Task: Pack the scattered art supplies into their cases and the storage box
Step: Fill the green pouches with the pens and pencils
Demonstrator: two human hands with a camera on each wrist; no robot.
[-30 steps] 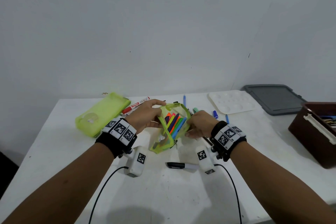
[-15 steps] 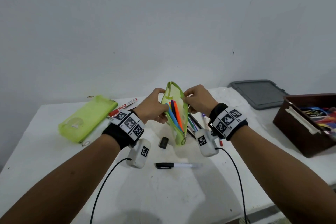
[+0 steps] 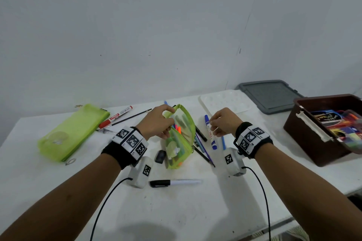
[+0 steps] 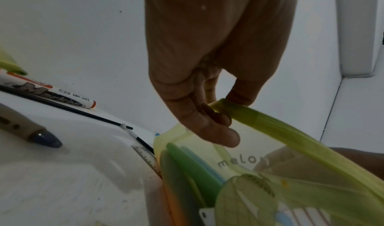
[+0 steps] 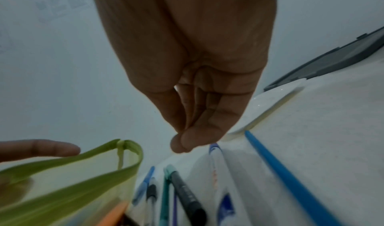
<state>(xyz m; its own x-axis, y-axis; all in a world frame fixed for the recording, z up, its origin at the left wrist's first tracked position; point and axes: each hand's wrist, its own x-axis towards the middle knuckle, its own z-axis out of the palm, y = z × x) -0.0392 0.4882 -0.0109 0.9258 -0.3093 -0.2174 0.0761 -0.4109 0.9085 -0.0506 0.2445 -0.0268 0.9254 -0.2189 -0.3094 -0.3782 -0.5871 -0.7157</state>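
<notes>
White table: left hand pinches pouch rim.

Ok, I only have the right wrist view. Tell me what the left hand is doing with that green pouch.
Observer: The left hand pinches the green pouch by its top rim, between thumb and fingers. The pouch's lower end rests on the table.
Operator: Now give me the storage box's position.
Observer: The brown storage box stands open at the table's right side, with colourful supplies inside.
Operator: Name something loose that I can't see.
Observer: A black-capped marker lies on the table between the two forearms, nearer the person than the pouch.
</notes>
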